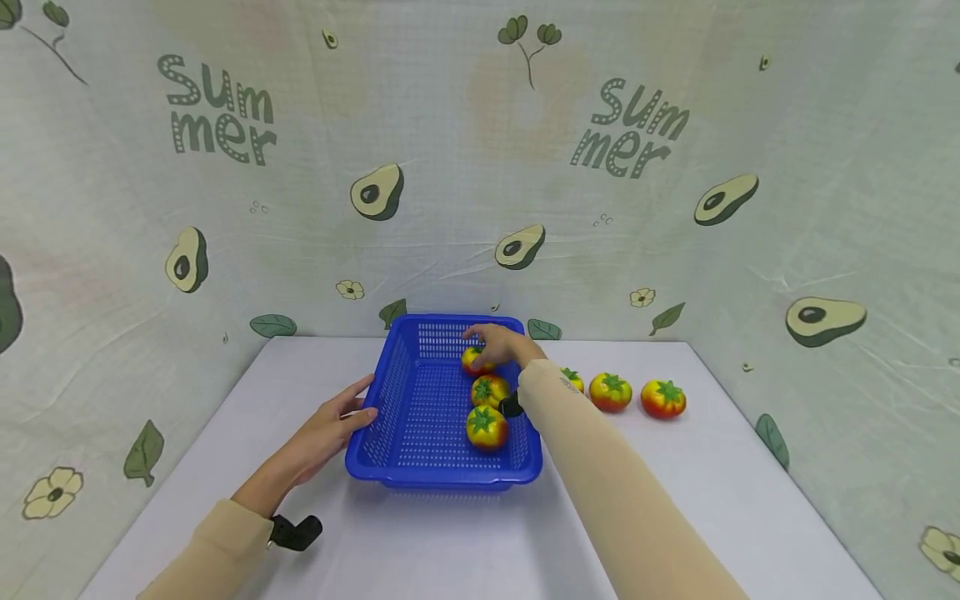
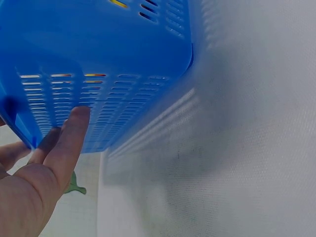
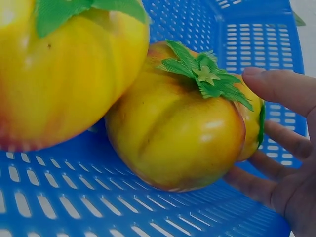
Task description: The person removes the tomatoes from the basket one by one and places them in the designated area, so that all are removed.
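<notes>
Head view: a blue basket [image 1: 450, 477] sits on the white table [image 1: 675, 517], and three yellow-red fruits with green leafy tops lie inside it, in a row along its right side. The far fruit [image 1: 468, 357] is nearest the basket's back wall, the middle fruit [image 1: 491, 390] just in front of it, and the near fruit [image 1: 487, 428] closest to the basket's front rim. The right hand [image 1: 504, 343] reaches over the basket's back right corner, fingers spread wide about the far fruit, thumb on the near side; I cannot tell whether the fingertips press on it. The left hand [image 1: 330, 429] is at the basket's left side, fingers fairly straight and apart, touching the outside of the slotted wall below the rim.

To the right of the basket, three more fruits stand on the table: one partly hidden by the right sleeve [image 1: 622, 467], then the second fruit [image 1: 611, 393] and the outermost fruit [image 1: 663, 401]. Behind the basket hangs a pale cloth [image 1: 450, 108] printed with avocados, leaves and the word "Summer".
</notes>
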The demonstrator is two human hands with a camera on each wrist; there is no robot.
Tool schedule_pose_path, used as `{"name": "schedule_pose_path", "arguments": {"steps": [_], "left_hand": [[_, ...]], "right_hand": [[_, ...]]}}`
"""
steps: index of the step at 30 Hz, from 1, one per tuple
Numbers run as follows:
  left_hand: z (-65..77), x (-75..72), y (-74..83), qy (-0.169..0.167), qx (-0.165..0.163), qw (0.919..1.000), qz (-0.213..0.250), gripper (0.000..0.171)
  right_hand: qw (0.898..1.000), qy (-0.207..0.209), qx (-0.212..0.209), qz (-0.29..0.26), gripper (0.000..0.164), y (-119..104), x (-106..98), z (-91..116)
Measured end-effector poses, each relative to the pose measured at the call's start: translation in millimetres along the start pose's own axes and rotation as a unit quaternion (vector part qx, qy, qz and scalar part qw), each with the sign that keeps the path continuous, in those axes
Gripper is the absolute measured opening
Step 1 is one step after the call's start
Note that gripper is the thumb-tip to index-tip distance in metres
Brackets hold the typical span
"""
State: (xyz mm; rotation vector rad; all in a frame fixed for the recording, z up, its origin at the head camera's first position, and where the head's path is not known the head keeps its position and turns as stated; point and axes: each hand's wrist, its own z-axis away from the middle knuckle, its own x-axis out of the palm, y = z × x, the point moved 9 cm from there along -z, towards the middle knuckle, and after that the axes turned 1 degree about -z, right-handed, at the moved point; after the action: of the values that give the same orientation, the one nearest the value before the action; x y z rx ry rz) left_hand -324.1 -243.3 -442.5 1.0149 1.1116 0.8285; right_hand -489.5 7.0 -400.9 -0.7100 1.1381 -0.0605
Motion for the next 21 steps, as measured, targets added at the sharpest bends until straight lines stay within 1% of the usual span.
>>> {"name": "schedule_pose_path", "arguments": {"steps": [5,12,19,21], "left_hand": [[-0.3,0.3,-1.1,0.0,-0.004,1.0,-0.002,0.078],[-1.8,0.1,-0.6,0.0,0.001,1.0,-0.003,0.079],[-0.5,-0.8,-1.5,0.004,-0.001,1.0,-0.003,0.078],[0.0,-0.7,-1.6,0.004,-0.001,1.0,-0.003,0.078]], "right_hand": [[1.0,0.0,0.007,0.004,0.063,3.0,2.9,-2.8],[1.0,0.007,0.012,-0.003,0.061,3.7,5.1,-3.1],[1.0,0.001,0.003,-0.001,0.059,0.2,9.4,-3.4],[1.0,-0.002,0.001,0.007,0.058,-0.2,11.2,-3.9]]}}
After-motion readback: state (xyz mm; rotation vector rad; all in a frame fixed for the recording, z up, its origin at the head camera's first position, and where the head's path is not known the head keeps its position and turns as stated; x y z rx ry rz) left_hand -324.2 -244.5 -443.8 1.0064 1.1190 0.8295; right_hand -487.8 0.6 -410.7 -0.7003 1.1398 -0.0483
